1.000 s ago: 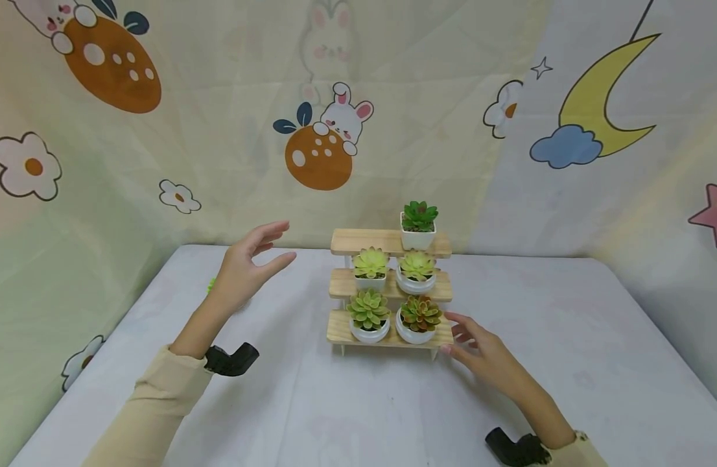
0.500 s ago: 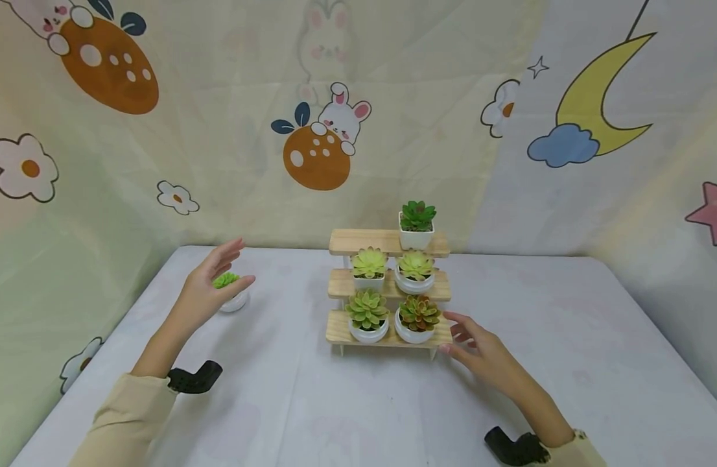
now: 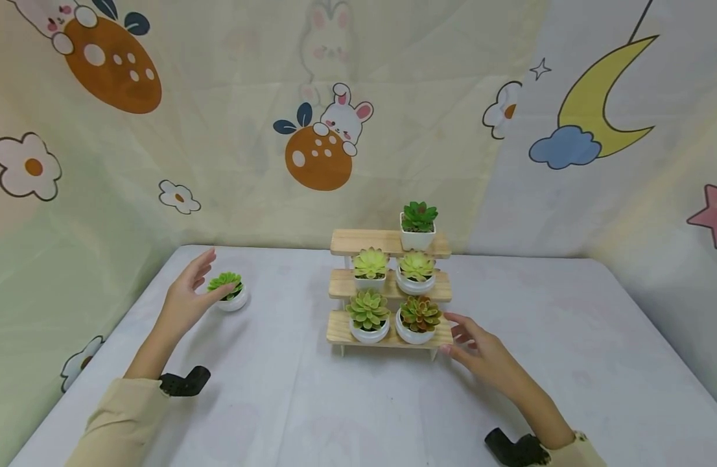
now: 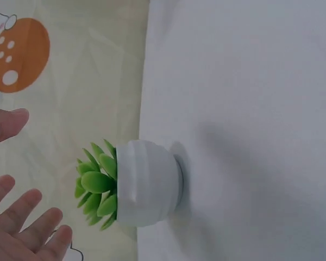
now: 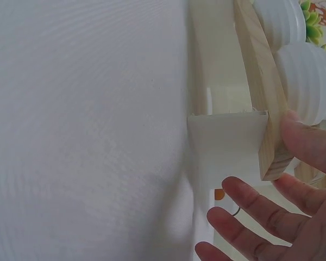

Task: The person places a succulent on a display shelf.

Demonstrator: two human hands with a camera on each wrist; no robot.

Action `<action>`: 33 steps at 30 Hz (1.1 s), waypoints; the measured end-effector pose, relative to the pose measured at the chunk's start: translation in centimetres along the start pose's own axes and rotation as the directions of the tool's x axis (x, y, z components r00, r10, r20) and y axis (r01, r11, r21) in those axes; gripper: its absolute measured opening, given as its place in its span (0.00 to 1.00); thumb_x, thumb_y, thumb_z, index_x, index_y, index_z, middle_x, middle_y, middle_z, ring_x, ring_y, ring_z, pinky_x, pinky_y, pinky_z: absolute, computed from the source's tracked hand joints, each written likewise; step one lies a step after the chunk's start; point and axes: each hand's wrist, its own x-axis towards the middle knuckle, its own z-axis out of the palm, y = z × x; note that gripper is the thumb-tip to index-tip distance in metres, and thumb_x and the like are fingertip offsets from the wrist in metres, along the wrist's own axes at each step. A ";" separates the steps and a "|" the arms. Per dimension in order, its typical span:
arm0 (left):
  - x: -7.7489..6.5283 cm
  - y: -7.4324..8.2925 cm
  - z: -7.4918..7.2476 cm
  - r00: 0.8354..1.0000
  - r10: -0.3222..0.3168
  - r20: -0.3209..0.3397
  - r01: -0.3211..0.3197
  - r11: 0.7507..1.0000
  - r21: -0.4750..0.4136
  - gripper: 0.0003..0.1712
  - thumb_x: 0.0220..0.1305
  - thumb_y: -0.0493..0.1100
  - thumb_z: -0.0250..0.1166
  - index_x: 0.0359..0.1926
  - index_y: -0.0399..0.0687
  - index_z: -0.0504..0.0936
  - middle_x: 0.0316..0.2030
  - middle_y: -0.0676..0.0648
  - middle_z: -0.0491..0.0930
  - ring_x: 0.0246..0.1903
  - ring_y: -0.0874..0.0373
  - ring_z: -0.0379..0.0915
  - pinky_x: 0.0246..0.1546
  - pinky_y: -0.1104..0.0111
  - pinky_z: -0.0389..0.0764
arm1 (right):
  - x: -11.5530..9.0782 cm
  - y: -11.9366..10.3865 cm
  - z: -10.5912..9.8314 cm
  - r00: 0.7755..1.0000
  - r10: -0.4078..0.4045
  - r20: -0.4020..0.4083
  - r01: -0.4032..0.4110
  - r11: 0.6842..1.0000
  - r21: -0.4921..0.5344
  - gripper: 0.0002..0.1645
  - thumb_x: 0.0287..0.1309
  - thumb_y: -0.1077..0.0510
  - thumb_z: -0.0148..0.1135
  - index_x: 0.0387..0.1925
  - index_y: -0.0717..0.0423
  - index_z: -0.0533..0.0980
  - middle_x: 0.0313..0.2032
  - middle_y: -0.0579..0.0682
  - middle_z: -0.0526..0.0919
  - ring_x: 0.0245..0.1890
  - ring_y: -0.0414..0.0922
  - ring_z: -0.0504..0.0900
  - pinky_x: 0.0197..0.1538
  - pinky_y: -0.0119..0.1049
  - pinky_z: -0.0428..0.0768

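My left hand [image 3: 185, 301] is held spread beside a bright green potted succulent [image 3: 229, 292] on the left of the table. In the left wrist view, a gap shows between the fingers [image 4: 43, 215] and this succulent's round white pot [image 4: 149, 182]. At the right end of a three-tier wooden plant stand [image 3: 358, 243], my right hand [image 3: 478, 347] pinches the lowest shelf [image 5: 271, 109] between thumb and index finger. Its other fingers hang off the shelf. Two potted succulents stand on the bottom tier, two on the middle tier, and a dark green one [image 3: 418, 220] at the top right.
A white cloth covers the table [image 3: 335, 415]. Behind it hangs a printed fabric backdrop [image 3: 236, 149] with cartoon figures. Bare wood shows at the left of the top shelf, next to the dark green succulent.
My left hand has moved left and down, away from the stand's side, to the bright green succulent, which it earlier partly hid. My right hand stays at the shelf end.
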 end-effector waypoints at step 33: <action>1.5 -5.7 1.2 0.918 -0.306 0.251 0.310 0.950 0.025 0.49 0.56 0.53 0.66 0.69 0.37 0.50 0.64 0.30 0.54 0.58 0.37 0.59 0.47 0.58 0.71 | -0.1 0.0 0.0 1.000 -0.021 -0.004 0.021 1.000 -0.004 0.32 0.58 0.53 0.62 0.61 0.56 0.64 0.42 0.53 0.80 0.42 0.46 0.78 0.43 0.38 0.78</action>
